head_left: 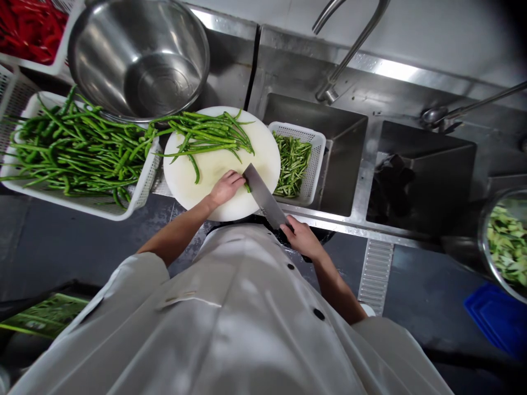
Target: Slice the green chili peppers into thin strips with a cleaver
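Observation:
On the round white cutting board (226, 164), my left hand (226, 187) is closed on green peppers, with a short piece showing beside its fingertips. My right hand (300, 237) grips the handle of a wide cleaver (265, 198), whose blade tip touches the area by my left fingertips. A bunch of long green peppers (214, 134) lies across the back of the board. Cut pepper pieces (291, 164) fill part of a white basket (316, 164) right of the board.
A white basket (142, 186) heaped with long green peppers stands left. Behind it is a large steel bowl (140, 55). Red peppers (33, 30) lie at the far left. Sinks (341, 164) with a faucet (349, 55) are right, and a bowl of cut vegetables (508, 247) stands beyond.

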Demonstrator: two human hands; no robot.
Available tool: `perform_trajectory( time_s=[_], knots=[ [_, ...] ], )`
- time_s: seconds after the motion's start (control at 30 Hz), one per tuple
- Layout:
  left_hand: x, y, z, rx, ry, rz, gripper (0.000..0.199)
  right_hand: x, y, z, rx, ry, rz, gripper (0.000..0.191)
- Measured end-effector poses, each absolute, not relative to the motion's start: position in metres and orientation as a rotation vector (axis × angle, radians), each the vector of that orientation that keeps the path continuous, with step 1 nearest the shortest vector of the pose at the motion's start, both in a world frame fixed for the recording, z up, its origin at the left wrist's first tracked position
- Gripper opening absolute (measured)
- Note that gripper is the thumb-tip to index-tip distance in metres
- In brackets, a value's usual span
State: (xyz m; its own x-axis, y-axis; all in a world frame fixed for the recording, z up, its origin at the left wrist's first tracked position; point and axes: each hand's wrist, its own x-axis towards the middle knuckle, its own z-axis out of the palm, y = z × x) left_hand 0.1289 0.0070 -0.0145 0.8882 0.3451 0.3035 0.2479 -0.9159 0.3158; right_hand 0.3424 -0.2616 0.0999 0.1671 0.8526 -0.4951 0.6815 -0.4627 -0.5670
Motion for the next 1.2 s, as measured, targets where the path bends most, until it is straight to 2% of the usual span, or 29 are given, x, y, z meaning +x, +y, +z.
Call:
perform_trajectory(
  time_s=[0.23, 0.47, 0.7, 0.93, 1.2],
  knots=[
    [0.127, 0.007, -0.018, 2.666, 0.495, 0.527, 0.036, 0.347, -0.257, 0.112, -2.233, -1.534, 1.174, 0.027],
    [0.127, 0.014, -0.01, 2.718, 0.429, 0.486, 0.04, 0.349, -0.252, 0.122, -2.028, -1.2, 1.523, 0.022],
    [0.13, 0.015, -0.008, 2.664, 0.405, 0.486, 0.043, 0.345, -0.249, 0.123, -1.969, -1.107, 1.609, 0.019],
    [0.127, 0.018, -0.008, 2.726, 0.366, 0.478, 0.04, 0.334, -0.236, 0.121, -2.042, -1.163, 1.58, 0.015],
    [0.126, 0.016, -0.007, 2.689, 0.356, 0.395, 0.037, 0.306, -0.2, 0.085, -2.221, -1.288, 1.295, 0.02]
  ],
)
